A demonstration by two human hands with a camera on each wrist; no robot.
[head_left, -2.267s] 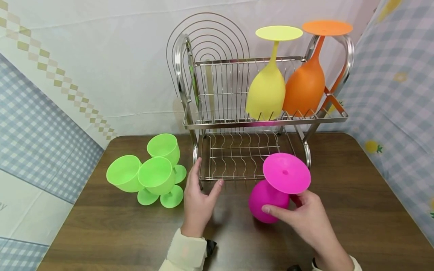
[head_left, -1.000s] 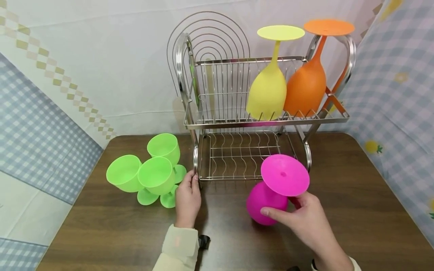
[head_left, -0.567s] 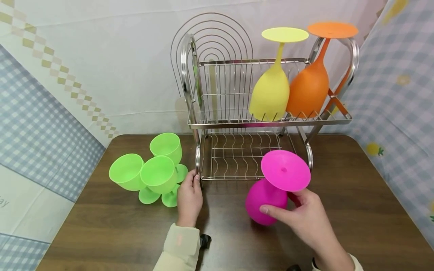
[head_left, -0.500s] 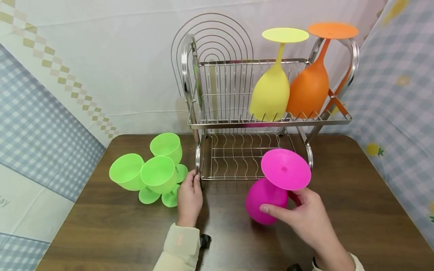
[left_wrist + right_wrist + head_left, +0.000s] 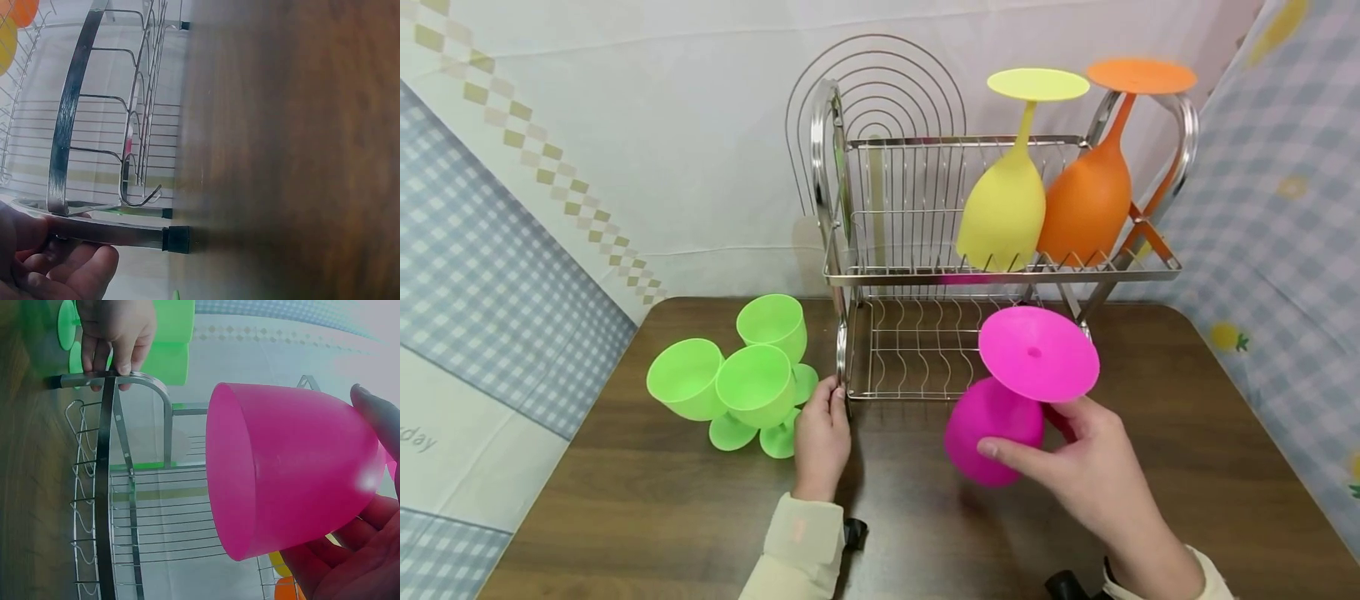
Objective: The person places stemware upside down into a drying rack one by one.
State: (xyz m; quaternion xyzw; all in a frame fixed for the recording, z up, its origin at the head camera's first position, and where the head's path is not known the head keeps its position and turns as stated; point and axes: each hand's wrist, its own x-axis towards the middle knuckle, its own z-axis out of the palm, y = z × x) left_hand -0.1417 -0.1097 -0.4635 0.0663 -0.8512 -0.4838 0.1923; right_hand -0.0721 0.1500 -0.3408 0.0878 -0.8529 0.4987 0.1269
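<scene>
My right hand [image 5: 1093, 467] grips a magenta wine glass [image 5: 992, 429] by its bowl, upside down with the round foot on top. The glass is held above the table, in front of the rack. In the right wrist view the glass's open rim [image 5: 231, 472] faces the rack. My left hand [image 5: 822, 437] pinches the front left leg of the metal dish rack [image 5: 902, 396], close above its black foot cap [image 5: 177, 239]. On the rack's upper tier a yellow glass [image 5: 1003, 208] and an orange glass [image 5: 1090, 204] stand upside down at the right.
Several green goblets [image 5: 756, 387] stand upright, close together, just left of my left hand. The lower tier [image 5: 917, 350] has wavy wire slots. A patterned cloth [image 5: 700, 150] hangs behind and at both sides of the brown table [image 5: 700, 517].
My left hand, earlier open beside the rack, has taken hold of its leg. The magenta glass in my right hand has risen a little off the table. The head view has shifted slightly.
</scene>
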